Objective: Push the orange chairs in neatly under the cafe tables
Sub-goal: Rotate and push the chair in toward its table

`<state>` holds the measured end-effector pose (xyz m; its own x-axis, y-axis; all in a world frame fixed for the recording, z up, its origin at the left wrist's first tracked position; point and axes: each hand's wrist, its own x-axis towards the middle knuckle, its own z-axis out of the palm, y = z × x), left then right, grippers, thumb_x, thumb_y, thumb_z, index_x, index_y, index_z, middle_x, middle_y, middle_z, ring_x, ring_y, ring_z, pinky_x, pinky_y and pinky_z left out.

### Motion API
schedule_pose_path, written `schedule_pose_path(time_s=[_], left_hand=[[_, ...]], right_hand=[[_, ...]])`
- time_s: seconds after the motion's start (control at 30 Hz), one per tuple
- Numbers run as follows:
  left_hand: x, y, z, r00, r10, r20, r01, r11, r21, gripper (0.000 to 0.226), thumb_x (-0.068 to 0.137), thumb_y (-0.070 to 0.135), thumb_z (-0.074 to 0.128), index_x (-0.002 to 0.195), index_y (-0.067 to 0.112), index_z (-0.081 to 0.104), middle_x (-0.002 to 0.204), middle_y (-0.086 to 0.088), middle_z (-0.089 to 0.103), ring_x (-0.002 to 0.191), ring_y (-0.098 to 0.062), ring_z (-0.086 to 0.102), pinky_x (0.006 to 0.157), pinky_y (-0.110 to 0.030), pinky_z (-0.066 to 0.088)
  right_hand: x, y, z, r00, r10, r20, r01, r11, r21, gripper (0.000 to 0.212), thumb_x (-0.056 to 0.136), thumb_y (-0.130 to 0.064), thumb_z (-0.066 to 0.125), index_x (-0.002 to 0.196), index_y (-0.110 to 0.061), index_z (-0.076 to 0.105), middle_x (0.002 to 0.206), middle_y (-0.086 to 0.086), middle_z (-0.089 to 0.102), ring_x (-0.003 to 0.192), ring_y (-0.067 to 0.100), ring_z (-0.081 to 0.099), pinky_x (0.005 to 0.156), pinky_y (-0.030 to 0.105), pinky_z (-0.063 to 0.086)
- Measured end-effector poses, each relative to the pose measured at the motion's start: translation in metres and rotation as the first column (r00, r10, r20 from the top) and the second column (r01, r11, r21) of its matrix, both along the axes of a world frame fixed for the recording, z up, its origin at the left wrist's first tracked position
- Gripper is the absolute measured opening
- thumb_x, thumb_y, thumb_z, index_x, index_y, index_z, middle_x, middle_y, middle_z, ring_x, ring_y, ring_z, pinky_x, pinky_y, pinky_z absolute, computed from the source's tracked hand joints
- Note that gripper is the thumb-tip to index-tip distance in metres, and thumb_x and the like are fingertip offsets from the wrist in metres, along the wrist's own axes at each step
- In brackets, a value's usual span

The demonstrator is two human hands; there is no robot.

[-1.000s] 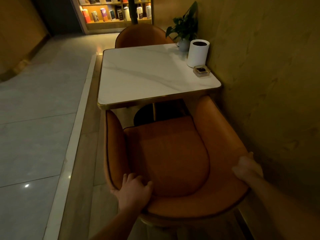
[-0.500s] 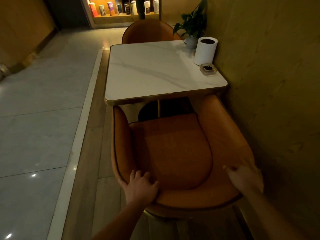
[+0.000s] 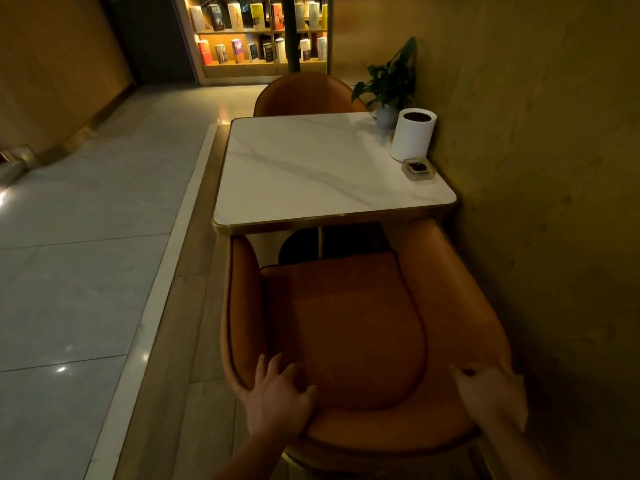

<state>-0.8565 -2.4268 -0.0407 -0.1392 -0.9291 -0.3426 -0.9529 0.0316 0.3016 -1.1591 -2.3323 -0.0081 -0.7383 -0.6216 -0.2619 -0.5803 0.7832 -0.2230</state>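
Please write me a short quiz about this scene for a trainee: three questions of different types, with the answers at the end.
1. True or false: the left hand and the right hand both touch the near chair's back.
2. Which thing on the table lies nearest the near chair? A. plant B. white cylinder C. glass dish
3. How many orange chairs are in view?
Key: 1 true; 2 C; 3 two, the near chair and the far chair.
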Motion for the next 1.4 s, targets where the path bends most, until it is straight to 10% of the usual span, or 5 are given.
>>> schedule_pose_path(time_s=[0.53,1.4], left_hand=[[-0.005,-0.005,0.01,1.0,0.008,0.028,-0.008,1.0,0.02,0.052,0.066,0.076,0.034,0.113,0.063,0.052,0.159,0.029,0.016,0.151,-0.003,0.0,0.113,-0.072,-0.009],[-0.034,-0.012,0.004,0.998,-0.038,0.044,0.037,0.999,0.027,0.058,0.083,0.065,0.038,0.134,0.044,0.054,0.157,0.011,0.034,0.152,-0.019,0.013,0.113,-0.073,0.004]], right_hand=[[-0.017,-0.006,-0.017,0.993,-0.011,0.12,0.005,0.998,0.056,0.019,0.091,-0.045,0.055,0.107,-0.046,0.066,0.16,-0.016,0.026,0.152,0.019,0.002,0.123,0.042,0.006],[-0.021,-0.014,0.009,0.999,-0.052,0.006,0.052,0.999,0.002,0.034,0.095,-0.04,0.054,0.116,-0.022,0.073,0.138,0.013,0.053,0.13,0.033,0.043,0.11,0.045,0.037]])
